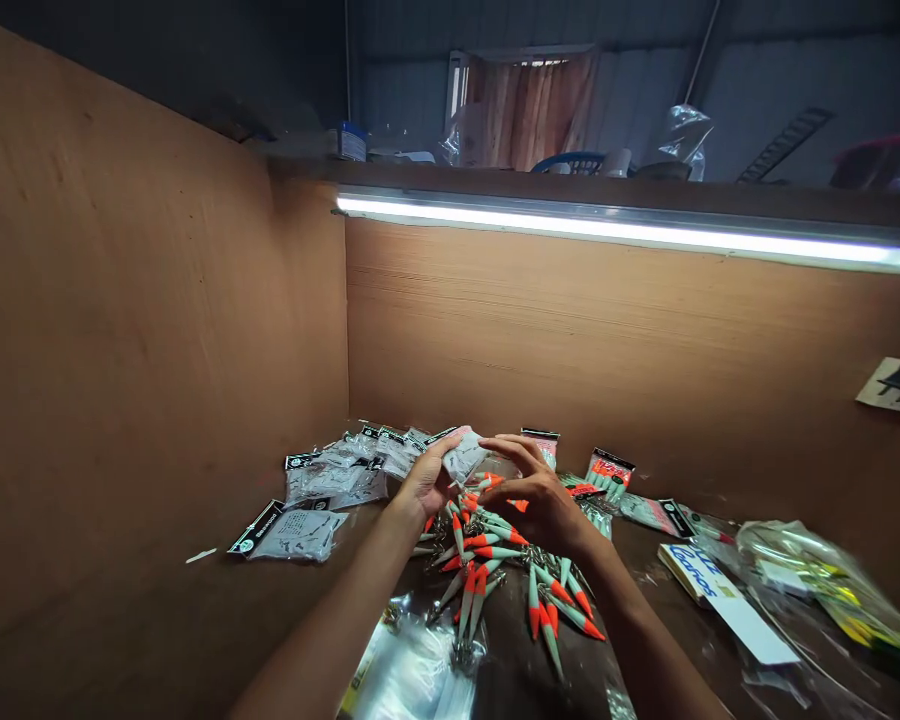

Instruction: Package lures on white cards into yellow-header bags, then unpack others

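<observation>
My left hand is closed on a small clear plastic packet with a whitish content. My right hand hovers just to the right of it, fingers curved and apart; one fingertip comes close to the packet's edge, and whether it touches I cannot tell. Below both hands lies a loose pile of orange-and-pale-green squid jigs with metal hooks at their ends. Several packets with black headers are heaped to the left, one flat packet nearer me.
Packed jigs lie behind to the right. Clear plastic bags are at the front. A card with blue handwriting and a large clear bag occupy the right side. Wooden panels enclose the bench beneath a tube light.
</observation>
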A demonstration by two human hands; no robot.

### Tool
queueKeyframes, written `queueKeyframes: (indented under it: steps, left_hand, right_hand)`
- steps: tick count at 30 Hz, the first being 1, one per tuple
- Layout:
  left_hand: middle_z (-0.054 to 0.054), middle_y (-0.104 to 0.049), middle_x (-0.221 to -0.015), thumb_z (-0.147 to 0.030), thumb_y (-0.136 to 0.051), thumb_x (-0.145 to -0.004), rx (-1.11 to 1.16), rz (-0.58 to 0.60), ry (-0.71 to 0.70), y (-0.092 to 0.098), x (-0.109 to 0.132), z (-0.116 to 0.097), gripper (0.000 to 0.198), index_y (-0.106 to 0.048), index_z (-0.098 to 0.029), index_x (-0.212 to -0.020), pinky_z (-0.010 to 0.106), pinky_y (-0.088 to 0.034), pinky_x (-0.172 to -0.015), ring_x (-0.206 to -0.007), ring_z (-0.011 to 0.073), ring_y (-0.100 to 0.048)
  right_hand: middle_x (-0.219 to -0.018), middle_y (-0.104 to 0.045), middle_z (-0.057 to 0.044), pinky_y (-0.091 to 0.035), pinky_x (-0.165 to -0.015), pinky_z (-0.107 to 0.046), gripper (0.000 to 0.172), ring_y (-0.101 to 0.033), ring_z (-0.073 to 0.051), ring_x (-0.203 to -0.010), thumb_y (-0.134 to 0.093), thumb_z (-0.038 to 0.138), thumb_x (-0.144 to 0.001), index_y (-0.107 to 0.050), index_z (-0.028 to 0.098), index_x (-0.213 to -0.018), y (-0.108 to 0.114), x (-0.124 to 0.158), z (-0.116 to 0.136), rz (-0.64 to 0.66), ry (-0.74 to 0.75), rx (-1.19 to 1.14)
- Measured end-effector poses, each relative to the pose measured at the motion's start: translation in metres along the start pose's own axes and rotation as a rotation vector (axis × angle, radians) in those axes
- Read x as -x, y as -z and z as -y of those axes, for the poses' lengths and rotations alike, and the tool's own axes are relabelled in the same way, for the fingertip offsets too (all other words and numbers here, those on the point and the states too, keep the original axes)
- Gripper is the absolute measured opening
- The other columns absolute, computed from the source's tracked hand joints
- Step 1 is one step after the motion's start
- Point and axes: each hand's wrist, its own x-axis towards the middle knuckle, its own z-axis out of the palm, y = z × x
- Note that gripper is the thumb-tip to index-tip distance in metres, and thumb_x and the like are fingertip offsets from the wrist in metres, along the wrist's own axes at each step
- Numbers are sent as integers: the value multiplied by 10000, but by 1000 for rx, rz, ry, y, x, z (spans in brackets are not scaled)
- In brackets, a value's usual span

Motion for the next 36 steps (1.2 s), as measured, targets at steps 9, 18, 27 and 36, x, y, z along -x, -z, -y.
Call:
queueKeyframes:
  steps: [9,18,27,36]
  left_hand:
    - [64,-760,-843,-401,-827,-676,-169,-41,-196,0,-4,7,367,-733,-137,-912,261,-546,-657,-742,203,-697]
    - [159,-688,-1194,-421,-841,-689,-546,271,-321,-3,4,-4,706,-600,-167,-1302,410,-500,-951,-1094,291,-651]
    - [232,-546,-1350,-608,-671,-812,-581,81,-475,12,-7,-41,847,-390,-136,-1456,454,-383,-1086,-1278,298,-531]
    - [178,-581,-1330,-618,-586,-872,-713,21,-520,14,-11,-30,737,-407,-204,-1455,478,-392,-1065,-1256,304,-548]
  right_hand:
    - [-1306,-648,-91,-452,-1028,-455,341,-590,-266,-1201,-568,443,-950,-680,294,-1236,27,-2,-21,-426,-399,-324]
    - [-818,-743,-47,-493,-712,-310,275,-647,-196,-726,-754,445,-745,-744,181,-823,-5,-20,-48,-484,-565,-500]
    - [-775,-705,-31,-447,-660,-260,240,-598,-164,-708,-631,391,-815,-717,167,-830,-8,-49,-45,-702,-486,-314]
    - [-688,-658,-3,-413,-579,-245,243,-546,-141,-608,-682,406,-776,-698,163,-769,-13,-42,-29,-518,-520,-387]
